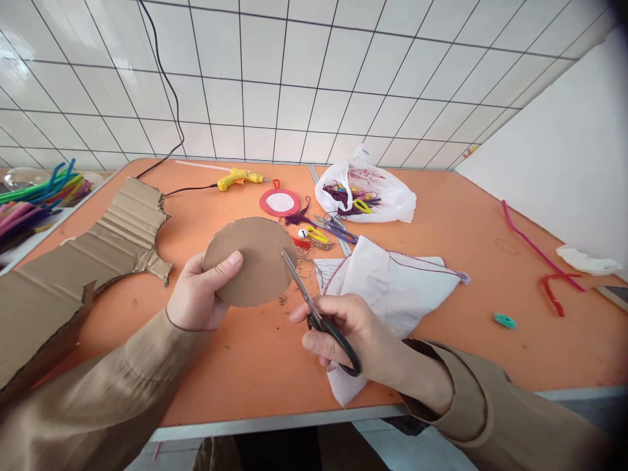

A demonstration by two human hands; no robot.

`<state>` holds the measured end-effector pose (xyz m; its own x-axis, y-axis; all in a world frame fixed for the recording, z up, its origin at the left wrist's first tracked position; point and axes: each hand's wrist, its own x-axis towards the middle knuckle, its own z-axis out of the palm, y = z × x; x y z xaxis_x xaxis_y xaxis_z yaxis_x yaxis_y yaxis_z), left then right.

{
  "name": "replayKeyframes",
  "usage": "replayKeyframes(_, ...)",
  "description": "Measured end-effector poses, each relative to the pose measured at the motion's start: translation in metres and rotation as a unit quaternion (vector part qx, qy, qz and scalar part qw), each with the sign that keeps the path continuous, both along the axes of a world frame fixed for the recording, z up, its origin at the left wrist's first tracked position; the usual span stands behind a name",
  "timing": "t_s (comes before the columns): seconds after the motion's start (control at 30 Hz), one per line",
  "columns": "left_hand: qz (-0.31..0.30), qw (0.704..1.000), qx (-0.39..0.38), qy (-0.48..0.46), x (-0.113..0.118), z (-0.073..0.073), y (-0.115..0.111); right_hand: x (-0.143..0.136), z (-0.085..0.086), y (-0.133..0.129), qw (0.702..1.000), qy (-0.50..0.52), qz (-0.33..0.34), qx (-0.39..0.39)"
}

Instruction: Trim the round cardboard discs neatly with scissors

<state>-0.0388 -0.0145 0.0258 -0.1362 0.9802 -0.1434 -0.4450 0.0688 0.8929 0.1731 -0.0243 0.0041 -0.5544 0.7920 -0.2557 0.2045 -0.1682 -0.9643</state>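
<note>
My left hand (203, 294) grips a round cardboard disc (250, 265) by its left edge, thumb on top and fingers underneath. In my right hand (343, 327) is a pair of scissors (300, 284) with black handles. Their blades look closed together, and the tips lie over the disc near its right edge; whether they touch it I cannot tell. Beneath my right hand and beyond it, a white cloth (392, 281) with purple stitching lies on the orange table (245, 386). To the left is a large piece of cut cardboard (59, 288) with curved cut-outs.
A yellow glue gun (240, 178) with a black cord lies at the back. Near it are a red-rimmed disc (279, 202), purple-handled scissors (341, 229) and a white plastic bag (392, 193) of threads. Pipe cleaners (540, 242) lie at right; more (39, 190) are bunched far left.
</note>
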Motion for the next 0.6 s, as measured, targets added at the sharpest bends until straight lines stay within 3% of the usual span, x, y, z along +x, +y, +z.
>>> replayKeyframes(0.47, 0.006, 1.000, -0.027, -0.009, -0.0018, -0.0022, 0.0013, 0.0022, -0.0070, -0.0007, 0.999, 0.000, -0.020, 0.029)
replayKeyframes(0.6, 0.004, 1.000, -0.029, -0.011, -0.0038, -0.0025, 0.0034, 0.0016, -0.0011, -0.0005, 0.999, -0.013, -0.005, 0.048)
